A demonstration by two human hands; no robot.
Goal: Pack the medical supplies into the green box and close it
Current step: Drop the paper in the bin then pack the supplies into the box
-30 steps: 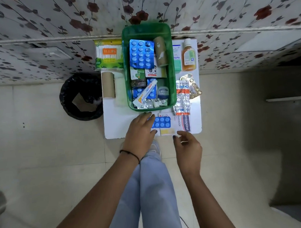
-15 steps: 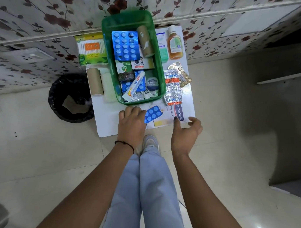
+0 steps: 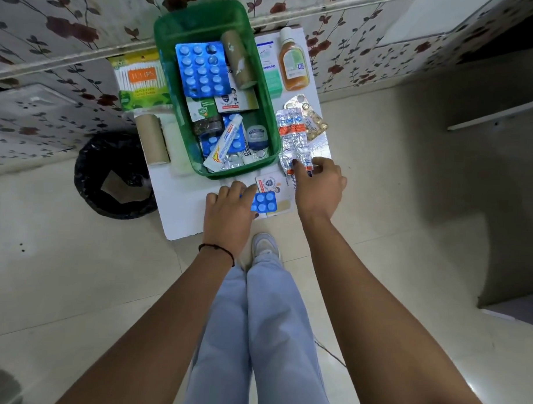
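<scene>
- We see a wall (image 3: 53, 28) papered in pale florals with dark red blooms.
- Glossy cream floor tiles (image 3: 75, 285) catch the light.
- A black-lined bin (image 3: 109, 178) stands beside our small white counter (image 3: 180, 211).

Two brown rolls (image 3: 152, 138), one green box (image 3: 264, 90), one bottle (image 3: 292, 66), two hands (image 3: 228, 212).

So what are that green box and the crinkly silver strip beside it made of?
The green box looks like glossy moulded plastic: slightly see-through walls, rounded rim. The silver strip seems to be foil: crumpled and mirror-bright, with an orange printed band.
</scene>
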